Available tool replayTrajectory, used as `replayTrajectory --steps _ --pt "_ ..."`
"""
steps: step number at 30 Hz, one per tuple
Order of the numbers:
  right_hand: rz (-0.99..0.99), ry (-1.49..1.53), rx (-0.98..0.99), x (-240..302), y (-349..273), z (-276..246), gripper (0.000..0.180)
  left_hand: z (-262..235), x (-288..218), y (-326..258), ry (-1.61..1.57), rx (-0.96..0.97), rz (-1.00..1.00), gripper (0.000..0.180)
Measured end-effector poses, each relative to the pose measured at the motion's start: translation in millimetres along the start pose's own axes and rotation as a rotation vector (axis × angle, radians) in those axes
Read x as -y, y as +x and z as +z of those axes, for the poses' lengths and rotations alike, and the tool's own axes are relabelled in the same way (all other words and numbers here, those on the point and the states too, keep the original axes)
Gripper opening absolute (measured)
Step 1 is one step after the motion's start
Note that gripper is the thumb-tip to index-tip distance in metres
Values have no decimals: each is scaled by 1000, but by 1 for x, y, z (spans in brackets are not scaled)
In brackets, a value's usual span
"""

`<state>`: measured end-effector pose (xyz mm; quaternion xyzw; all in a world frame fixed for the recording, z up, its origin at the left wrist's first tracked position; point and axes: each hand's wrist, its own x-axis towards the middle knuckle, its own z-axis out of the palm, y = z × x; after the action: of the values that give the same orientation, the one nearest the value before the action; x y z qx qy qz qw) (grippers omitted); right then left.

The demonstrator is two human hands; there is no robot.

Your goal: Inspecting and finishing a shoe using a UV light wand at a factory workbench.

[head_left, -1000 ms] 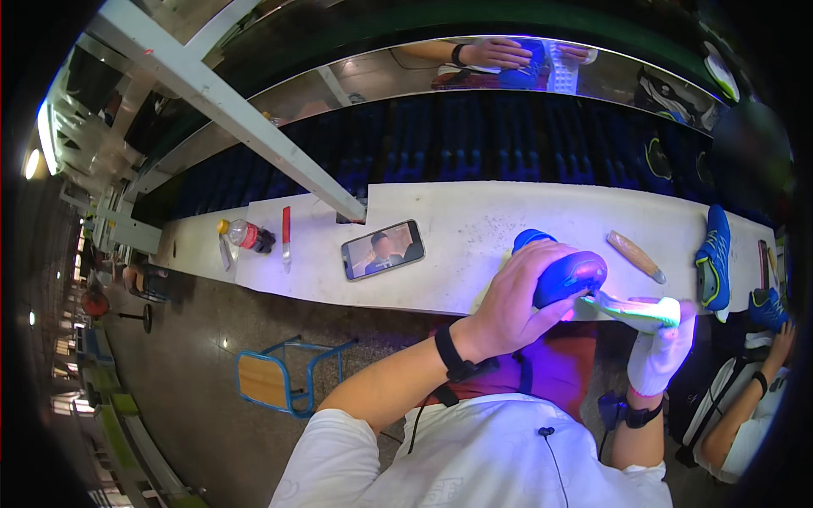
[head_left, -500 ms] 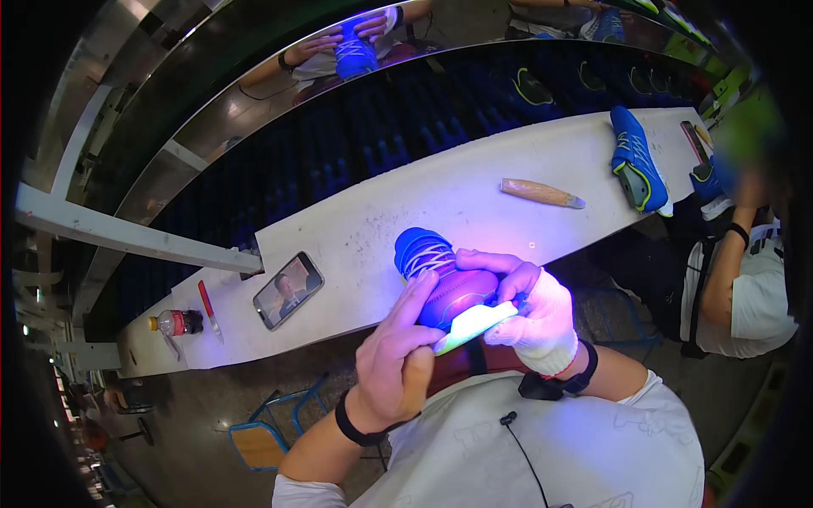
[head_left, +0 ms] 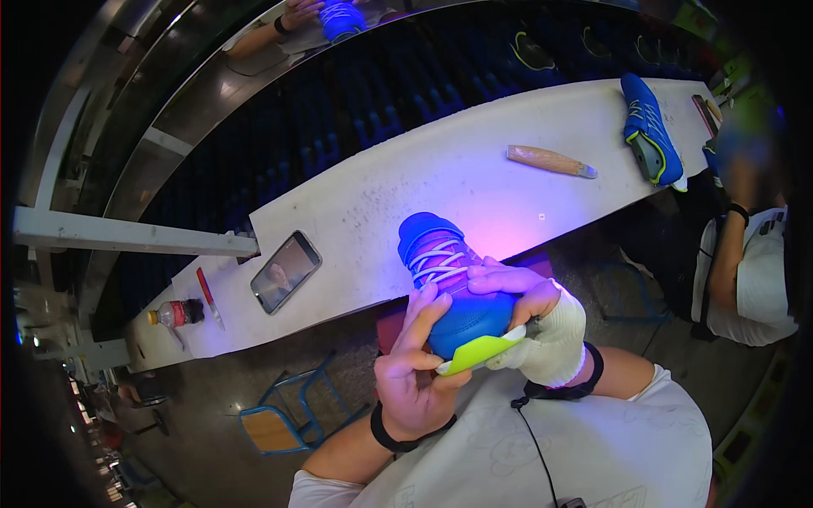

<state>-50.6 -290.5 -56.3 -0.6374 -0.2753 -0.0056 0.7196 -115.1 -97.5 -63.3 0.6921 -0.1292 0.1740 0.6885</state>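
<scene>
A blue sports shoe (head_left: 467, 328) with white laces is held between my hands, just past the table's front edge. Its toe faces me, and a yellow-green sole edge (head_left: 481, 350) shows under it. My bare left hand (head_left: 413, 372) grips the left side, fingers along the upper and thumb near the sole edge. On the right side, my right hand (head_left: 546, 334), in a white knit glove with bare fingertips, has its fingers over the upper. The right thumb is partly hidden by the shoe's edge.
On the white table (head_left: 364, 212) lie a phone (head_left: 286, 271), a wooden-handled tool (head_left: 550, 161), a red-handled knife (head_left: 207, 296), a bottle (head_left: 178, 313) and another blue shoe (head_left: 650, 131). A grey metal bar (head_left: 127, 233) crosses at left. A co-worker (head_left: 745, 262) is at right; a stool (head_left: 271, 430) stands below.
The shoe has come toward me in both hands, with its toe out of the bright violet light. That glow now falls on the tabletop. Both hands keep their grip.
</scene>
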Motion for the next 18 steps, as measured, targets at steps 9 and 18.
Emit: replayTrajectory --steps 9,18 --pt "-83 -324 253 9 18 -21 43 -8 -20 22 -44 -32 -97 39" --pt "-289 -396 29 -52 20 2 51 -26 -28 43 275 9 -62 34"
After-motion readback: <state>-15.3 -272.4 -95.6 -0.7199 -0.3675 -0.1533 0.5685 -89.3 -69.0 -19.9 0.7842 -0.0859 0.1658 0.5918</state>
